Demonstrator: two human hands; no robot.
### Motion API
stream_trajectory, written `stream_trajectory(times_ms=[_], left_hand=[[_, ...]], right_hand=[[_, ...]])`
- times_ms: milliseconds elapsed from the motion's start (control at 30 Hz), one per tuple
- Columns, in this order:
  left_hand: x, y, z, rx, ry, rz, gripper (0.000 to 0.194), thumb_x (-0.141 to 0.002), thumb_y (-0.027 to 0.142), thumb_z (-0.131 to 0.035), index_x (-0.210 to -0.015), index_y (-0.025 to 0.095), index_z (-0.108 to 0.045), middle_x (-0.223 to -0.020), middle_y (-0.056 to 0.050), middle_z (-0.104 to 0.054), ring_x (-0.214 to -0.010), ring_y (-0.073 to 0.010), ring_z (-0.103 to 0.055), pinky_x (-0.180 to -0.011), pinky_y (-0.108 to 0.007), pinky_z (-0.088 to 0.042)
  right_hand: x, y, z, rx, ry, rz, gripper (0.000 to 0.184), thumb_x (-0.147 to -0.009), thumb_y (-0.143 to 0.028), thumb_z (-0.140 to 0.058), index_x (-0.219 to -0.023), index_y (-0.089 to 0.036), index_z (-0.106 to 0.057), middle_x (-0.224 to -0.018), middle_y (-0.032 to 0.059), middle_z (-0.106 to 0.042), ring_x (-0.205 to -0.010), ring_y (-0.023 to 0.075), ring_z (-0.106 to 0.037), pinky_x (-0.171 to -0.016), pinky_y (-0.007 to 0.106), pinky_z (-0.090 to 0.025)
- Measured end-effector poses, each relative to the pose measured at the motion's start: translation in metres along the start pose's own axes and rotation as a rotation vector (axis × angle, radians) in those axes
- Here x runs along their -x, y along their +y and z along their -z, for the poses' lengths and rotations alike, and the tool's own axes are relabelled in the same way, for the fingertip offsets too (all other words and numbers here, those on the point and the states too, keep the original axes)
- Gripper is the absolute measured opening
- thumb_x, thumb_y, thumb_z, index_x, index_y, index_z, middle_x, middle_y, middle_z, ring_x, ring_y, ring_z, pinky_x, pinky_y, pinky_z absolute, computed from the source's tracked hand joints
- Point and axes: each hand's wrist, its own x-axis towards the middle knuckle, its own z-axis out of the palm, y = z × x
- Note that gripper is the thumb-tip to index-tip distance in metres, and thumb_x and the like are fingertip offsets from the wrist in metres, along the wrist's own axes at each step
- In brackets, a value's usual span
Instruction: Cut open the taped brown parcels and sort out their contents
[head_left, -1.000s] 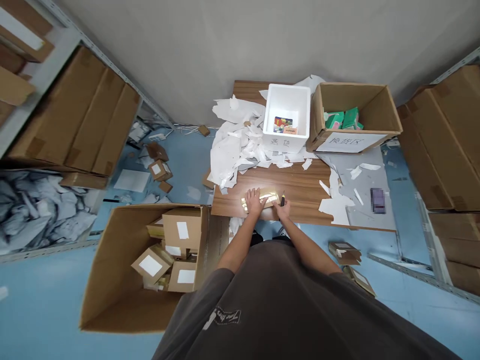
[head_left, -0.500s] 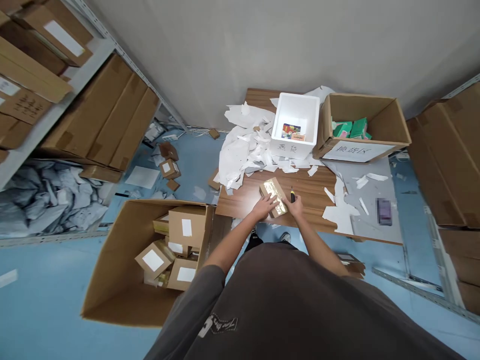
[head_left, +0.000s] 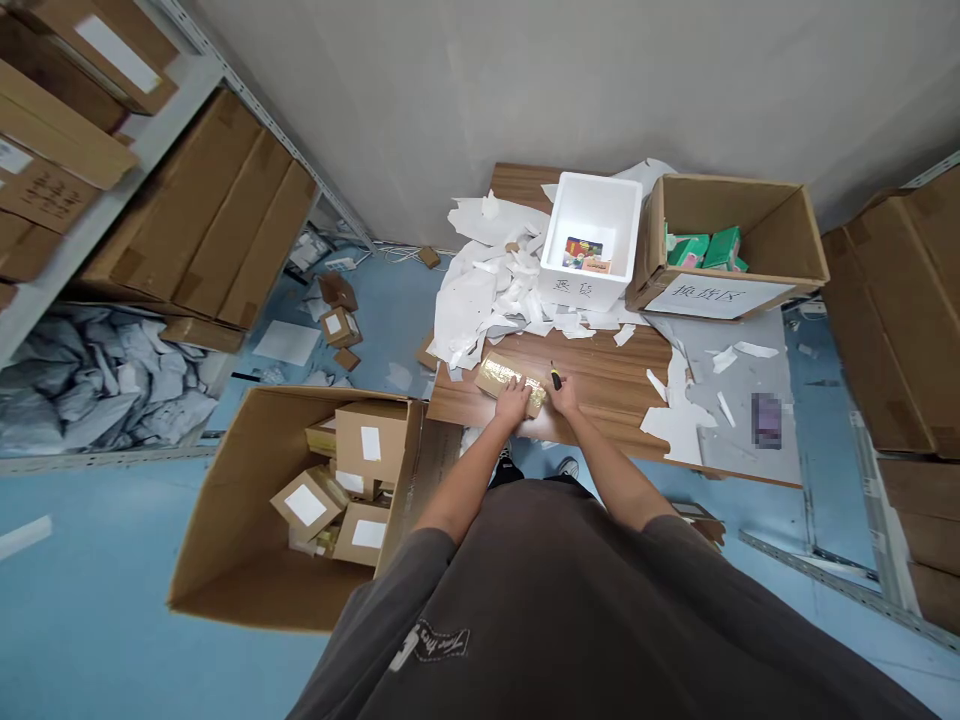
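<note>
A small cardboard box (head_left: pixel 495 373) with shiny yellowish tape lies slantwise near the front edge of the wooden table (head_left: pixel 607 400). My left hand (head_left: pixel 512 402) grips it from above, fingers over its taped top. In my right hand (head_left: pixel 564 396) is a black and yellow utility knife (head_left: pixel 555 377), its tip pointing away from me. That hand is closed around the handle, close beside the right end of the box. Whether the blade is out is too small to tell.
Torn white paper (head_left: pixel 469 305) covers the table's back left. Behind are a white foam box (head_left: pixel 585 290) and a carton (head_left: pixel 731 297) with green packs. A large carton (head_left: pixel 202 560) of small boxes stands at my left; shelves (head_left: pixel 169 110) of cartons flank both sides.
The cardboard box has shifted left and turned to lie more crosswise. My left hand stays on it. My right hand has come off its side and moved left with the knife.
</note>
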Motion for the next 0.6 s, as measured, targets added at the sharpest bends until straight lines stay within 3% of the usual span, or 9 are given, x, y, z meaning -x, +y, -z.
stream_trajectory(times_ms=[67,167,233,433,600], left_hand=[[-0.003,0.000,0.000,0.006,-0.029,0.012,0.078,-0.075,0.025,-0.092,-0.145,0.018,-0.058,-0.168,-0.021,-0.046,-0.157,-0.0397,-0.039,-0.126,-0.049,-0.033],[-0.009,0.000,0.003,0.009,-0.031,0.007,0.089,-0.071,0.026,-0.095,-0.149,0.014,-0.055,-0.162,-0.025,-0.052,-0.154,-0.0404,-0.044,-0.126,-0.048,-0.032],[-0.012,0.000,0.004,0.013,-0.025,0.002,0.093,-0.070,0.027,-0.097,-0.150,0.012,-0.053,-0.159,-0.026,-0.055,-0.153,-0.0405,-0.046,-0.126,-0.047,-0.031],[-0.014,-0.002,0.006,0.009,-0.037,-0.009,0.097,-0.066,0.031,-0.101,-0.148,0.013,-0.053,-0.157,-0.026,-0.057,-0.150,-0.0387,-0.049,-0.123,-0.043,-0.034],[-0.015,-0.002,0.010,-0.016,-0.062,0.022,0.105,-0.064,0.034,-0.103,-0.152,0.010,-0.050,-0.149,-0.028,-0.063,-0.146,-0.0391,-0.055,-0.120,-0.041,-0.038]], right_hand=[[0.007,0.014,0.009,-0.103,-0.027,-0.045,0.043,-0.107,-0.059,-0.041,-0.125,-0.022,-0.054,-0.098,0.0078,-0.076,-0.084,0.0236,-0.074,-0.077,0.032,-0.056],[0.024,0.038,0.023,-0.151,-0.264,0.025,0.041,-0.112,-0.054,-0.030,-0.120,-0.023,-0.055,-0.090,0.0035,-0.076,-0.068,0.0204,-0.071,-0.068,0.029,-0.055],[0.031,0.046,0.032,-0.043,-0.386,0.092,0.040,-0.113,-0.050,-0.031,-0.116,-0.022,-0.060,-0.092,0.0039,-0.077,-0.071,0.0196,-0.072,-0.069,0.027,-0.053],[0.019,0.029,0.046,0.425,-0.388,0.185,0.045,-0.113,-0.050,-0.039,-0.121,-0.021,-0.072,-0.121,0.0137,-0.079,-0.106,0.0258,-0.073,-0.084,0.028,-0.049],[0.011,0.028,0.044,0.431,-0.442,0.178,0.055,-0.115,-0.050,-0.031,-0.121,-0.017,-0.075,-0.115,0.0147,-0.080,-0.098,0.0256,-0.073,-0.079,0.028,-0.046]])
